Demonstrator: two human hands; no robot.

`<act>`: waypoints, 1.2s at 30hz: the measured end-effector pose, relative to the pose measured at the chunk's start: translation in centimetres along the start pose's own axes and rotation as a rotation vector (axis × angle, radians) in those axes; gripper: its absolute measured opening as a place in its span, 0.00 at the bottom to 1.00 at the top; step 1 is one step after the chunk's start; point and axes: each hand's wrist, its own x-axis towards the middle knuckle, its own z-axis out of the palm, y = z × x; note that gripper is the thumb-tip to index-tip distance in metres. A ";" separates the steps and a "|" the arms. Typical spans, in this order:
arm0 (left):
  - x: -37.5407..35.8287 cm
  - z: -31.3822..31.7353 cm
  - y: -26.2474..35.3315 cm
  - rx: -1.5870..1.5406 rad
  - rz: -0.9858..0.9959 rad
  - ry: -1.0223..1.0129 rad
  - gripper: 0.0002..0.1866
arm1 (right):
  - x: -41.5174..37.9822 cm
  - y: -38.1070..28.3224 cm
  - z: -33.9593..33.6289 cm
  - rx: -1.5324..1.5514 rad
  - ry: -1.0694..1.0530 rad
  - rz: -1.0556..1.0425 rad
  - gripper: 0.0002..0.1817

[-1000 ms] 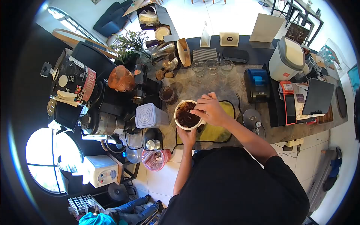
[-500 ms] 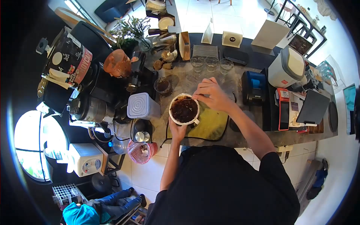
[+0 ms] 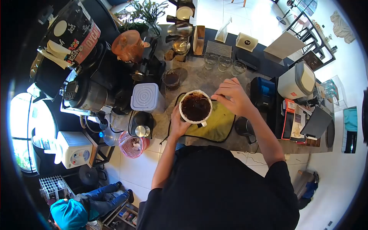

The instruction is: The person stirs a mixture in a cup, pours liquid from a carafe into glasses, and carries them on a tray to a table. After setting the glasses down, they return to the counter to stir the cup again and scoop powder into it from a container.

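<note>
A white cup-shaped dripper point(image 3: 204, 124) with a pale filter and wet dark coffee grounds point(image 3: 195, 107) inside is held over a yellow-green cloth point(image 3: 218, 123). My left hand point(image 3: 179, 122) grips its lower left side. My right hand point(image 3: 234, 98) is just right of the rim, fingers pinched together; whatever they hold is too small to make out. To the upper left stands a glass of dark liquid point(image 3: 171, 79). A lidded pale container point(image 3: 145, 96) is left of the dripper.
Glasses point(image 3: 225, 62) stand behind my right hand. A dark jug point(image 3: 243, 126) is right of the cloth, near a blue-black printer point(image 3: 262, 92). A grinder and coffee bag point(image 3: 71, 34) are at left. A person in a teal top point(image 3: 69, 214) is lower left.
The view has shifted. My right hand has moved away from over the dripper's rim to its right side. The grounds look darker and flatter, and the dark jug shows more clearly.
</note>
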 end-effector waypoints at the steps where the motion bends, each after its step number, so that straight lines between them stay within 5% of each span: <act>1: 0.1 -0.1 -0.1 -0.013 -0.012 0.003 0.42 | -0.1 -0.3 0.2 -0.026 0.059 -0.010 0.10; 11: -0.3 -1.1 0.6 0.080 -0.001 -0.123 0.46 | -2.4 -4.1 2.6 -0.206 0.158 0.008 0.09; 28: 1.0 -1.5 2.4 0.142 0.065 -0.055 0.45 | -2.6 -7.1 6.0 -0.402 0.366 0.087 0.16; 36: 1.1 -1.1 2.0 0.123 0.077 -0.047 0.46 | -2.5 -6.4 7.3 -0.324 0.374 0.162 0.11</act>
